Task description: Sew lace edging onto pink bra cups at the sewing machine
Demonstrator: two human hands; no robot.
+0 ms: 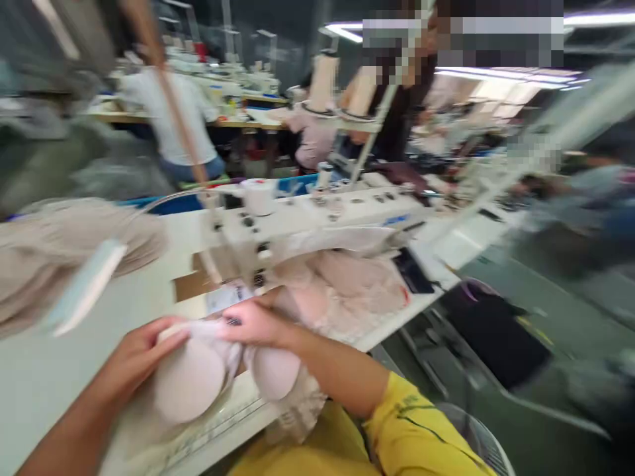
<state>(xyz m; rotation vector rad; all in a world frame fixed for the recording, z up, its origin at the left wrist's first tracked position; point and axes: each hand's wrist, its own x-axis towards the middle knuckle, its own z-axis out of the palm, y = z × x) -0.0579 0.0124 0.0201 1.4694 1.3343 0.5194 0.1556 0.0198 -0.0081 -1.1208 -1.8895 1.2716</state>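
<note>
My left hand (141, 350) and my right hand (253, 324) both grip a pale pink bra (198, 380) with two padded cups at the near edge of the white sewing table (59, 377). Each hand pinches the top edge of the garment, fingers closed on the fabric. Just beyond my hands stands a white sewing machine (317, 221). A heap of pink lace pieces (352, 291) lies under its arm. My right sleeve (417, 430) is yellow. The picture is smeared by motion.
A pile of beige fabric (64, 254) lies at the left of the table. Thread cones (325, 82) stand behind the machine. Other people sit at further tables, one in a white shirt (173, 119). A dark bin (491, 330) stands on the right floor.
</note>
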